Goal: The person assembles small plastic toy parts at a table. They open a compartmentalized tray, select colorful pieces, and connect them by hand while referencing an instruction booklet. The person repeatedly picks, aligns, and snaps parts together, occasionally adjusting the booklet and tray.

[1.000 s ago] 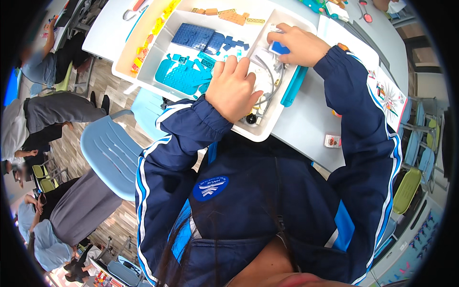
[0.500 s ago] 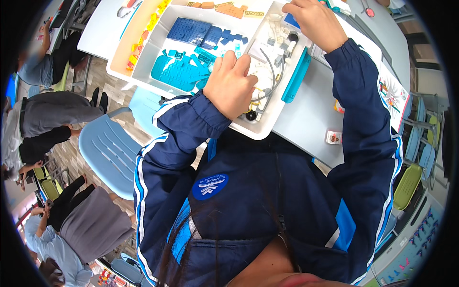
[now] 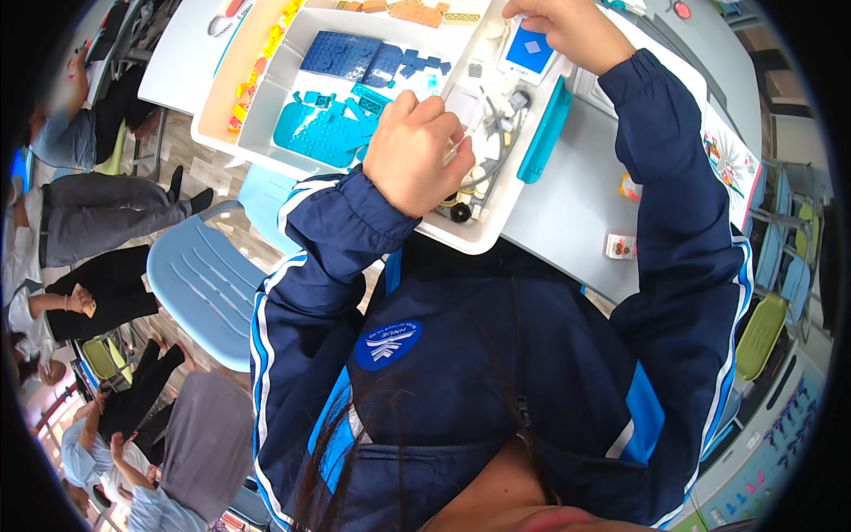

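Observation:
A white sorting tray (image 3: pixel 474 241) with compartments lies before me. My left hand (image 3: pixel 417 152) is over the divider beside its right compartment, fingers curled in and thumb close to them; whatever they may hold is hidden. At the far end of that compartment, my right hand (image 3: pixel 567 31) has its fingertips drawn together, and I cannot make out what is in them. Just below those fingers is a blue-and-white card (image 3: pixel 529 51), which may rest on the parts. Around the hands are a grey cable (image 3: pixel 508 151), a small black wheel (image 3: pixel 460 213) and several white and grey pieces.
Left compartments hold dark blue plates (image 3: pixel 341 58), teal plates (image 3: pixel 310 133) and yellow bricks (image 3: pixel 270 53). A teal handle (image 3: pixel 543 133) sticks out on the right. On the table are a small printed packet (image 3: pixel 620 246) and a printed sheet (image 3: pixel 731 173). A blue chair (image 3: pixel 199 279) and several people are at left.
The right hand has shifted slightly left, and more of the blue card shows. My left hand has moved a little left and down, its thumb looser. The tray has shifted slightly in view.

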A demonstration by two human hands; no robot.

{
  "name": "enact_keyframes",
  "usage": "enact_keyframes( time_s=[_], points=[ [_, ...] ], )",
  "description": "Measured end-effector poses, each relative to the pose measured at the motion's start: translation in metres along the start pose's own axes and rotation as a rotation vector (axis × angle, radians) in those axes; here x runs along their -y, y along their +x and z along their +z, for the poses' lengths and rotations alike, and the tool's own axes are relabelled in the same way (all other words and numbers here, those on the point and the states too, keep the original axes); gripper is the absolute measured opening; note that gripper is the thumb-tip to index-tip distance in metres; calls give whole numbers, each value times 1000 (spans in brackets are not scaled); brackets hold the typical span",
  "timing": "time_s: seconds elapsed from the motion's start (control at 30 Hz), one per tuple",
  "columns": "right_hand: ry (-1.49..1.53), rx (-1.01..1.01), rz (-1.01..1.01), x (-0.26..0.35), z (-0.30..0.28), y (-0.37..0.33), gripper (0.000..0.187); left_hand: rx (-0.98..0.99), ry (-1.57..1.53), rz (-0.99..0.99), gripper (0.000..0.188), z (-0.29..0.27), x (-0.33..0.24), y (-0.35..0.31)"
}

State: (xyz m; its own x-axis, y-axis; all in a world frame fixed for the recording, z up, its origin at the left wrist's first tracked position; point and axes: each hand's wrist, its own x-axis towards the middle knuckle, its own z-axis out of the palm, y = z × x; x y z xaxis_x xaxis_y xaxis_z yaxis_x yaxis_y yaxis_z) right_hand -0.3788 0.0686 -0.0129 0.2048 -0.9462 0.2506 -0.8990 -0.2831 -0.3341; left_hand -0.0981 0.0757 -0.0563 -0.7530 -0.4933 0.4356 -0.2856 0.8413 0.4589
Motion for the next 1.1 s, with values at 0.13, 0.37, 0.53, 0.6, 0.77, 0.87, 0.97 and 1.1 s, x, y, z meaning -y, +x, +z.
enact_keyframes(
  time_s=[0.13,0.37,0.53,0.6,0.77,0.87,0.97,1.1],
  points=[
    [-108,-2,-32,-1,-3,0,18,-62,-10,-14,12,-5,-1,2],
    [-251,-132,-232,2,-1,-4,7,-107,-1,-75,13,-8,-2,-2],
    [-483,54,-173,-3,15,-1,7,-120,-42,-92,12,-9,-2,-3],
    [-566,136,-84,-10,27,0,9,-149,-61,-69,13,-11,-4,-2],
    [-570,213,-24,-16,42,7,11,-242,-74,37,16,-16,-6,-2],
    [-509,420,143,-5,37,13,20,-272,-70,154,18,-18,-7,-2],
    [-395,356,168,-3,22,16,14,-302,-81,190,19,-21,-9,-3],
    [-32,174,89,-3,23,21,15,-340,-84,203,21,-23,-11,-4]
  ],
)
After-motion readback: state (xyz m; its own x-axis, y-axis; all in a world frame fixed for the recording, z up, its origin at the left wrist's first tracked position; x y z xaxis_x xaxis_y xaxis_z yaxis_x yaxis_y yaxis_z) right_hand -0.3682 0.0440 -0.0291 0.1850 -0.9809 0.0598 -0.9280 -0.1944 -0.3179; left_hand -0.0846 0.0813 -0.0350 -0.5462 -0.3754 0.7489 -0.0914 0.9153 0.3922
